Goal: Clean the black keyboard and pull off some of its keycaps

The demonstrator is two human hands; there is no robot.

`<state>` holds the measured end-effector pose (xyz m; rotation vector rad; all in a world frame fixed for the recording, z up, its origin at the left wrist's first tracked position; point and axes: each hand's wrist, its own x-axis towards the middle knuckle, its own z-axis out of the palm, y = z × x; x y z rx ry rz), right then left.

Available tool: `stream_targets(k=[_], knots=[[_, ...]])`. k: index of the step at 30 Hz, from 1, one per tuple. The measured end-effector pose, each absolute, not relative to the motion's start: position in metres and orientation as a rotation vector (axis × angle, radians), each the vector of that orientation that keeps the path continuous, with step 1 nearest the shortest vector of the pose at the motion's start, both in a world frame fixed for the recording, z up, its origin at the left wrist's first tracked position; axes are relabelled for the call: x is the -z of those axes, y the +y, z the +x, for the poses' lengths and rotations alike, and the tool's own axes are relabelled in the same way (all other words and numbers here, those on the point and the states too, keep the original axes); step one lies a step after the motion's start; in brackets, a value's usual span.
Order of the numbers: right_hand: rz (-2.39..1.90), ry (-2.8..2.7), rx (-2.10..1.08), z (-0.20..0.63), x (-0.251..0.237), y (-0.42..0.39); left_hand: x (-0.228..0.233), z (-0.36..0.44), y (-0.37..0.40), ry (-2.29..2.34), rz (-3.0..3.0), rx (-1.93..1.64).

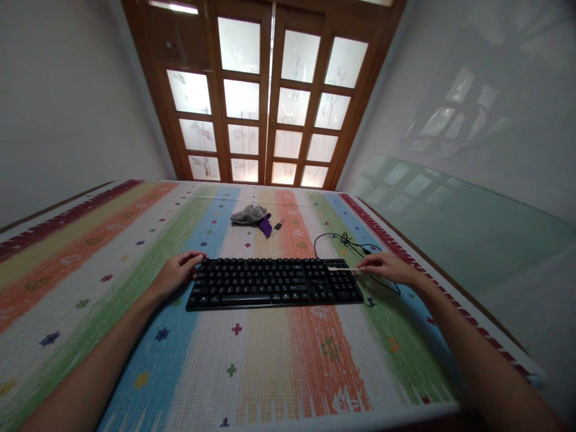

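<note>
Pinched in the right hand (pixel 386 267), a thin white swab-like stick (pixel 344 269) lies with its tip over the number pad of the black keyboard (pixel 274 283), which sits mid-table on the striped cloth (pixel 270 360). Left hand (pixel 176 273), fingers loosely curled and holding nothing, steadies the keyboard's left end. Risks, as judged: the slender stick may bend or slip between keys under pressure, and the loose black cable (pixel 346 241) beside the right wrist may snag.

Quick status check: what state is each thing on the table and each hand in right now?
Black computer keyboard: flat on the striped tablecloth, keys up.
Left hand: resting on the keyboard's left end.
Right hand: pinching a thin white stick, tip over the number pad.
Black cable: loose, looped behind the keyboard.
Grey cloth: crumpled, untouched.
Wooden glazed doors: shut.
</note>
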<state>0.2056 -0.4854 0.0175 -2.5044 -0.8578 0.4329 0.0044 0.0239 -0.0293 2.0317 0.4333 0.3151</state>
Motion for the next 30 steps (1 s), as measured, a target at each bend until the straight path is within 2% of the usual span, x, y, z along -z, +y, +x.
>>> stream_targets(k=[30], knots=[[-2.736, -0.814, -0.210, 0.196, -0.029, -0.520, 0.027, 0.005, 0.019, 0.390, 2.054, -0.372]])
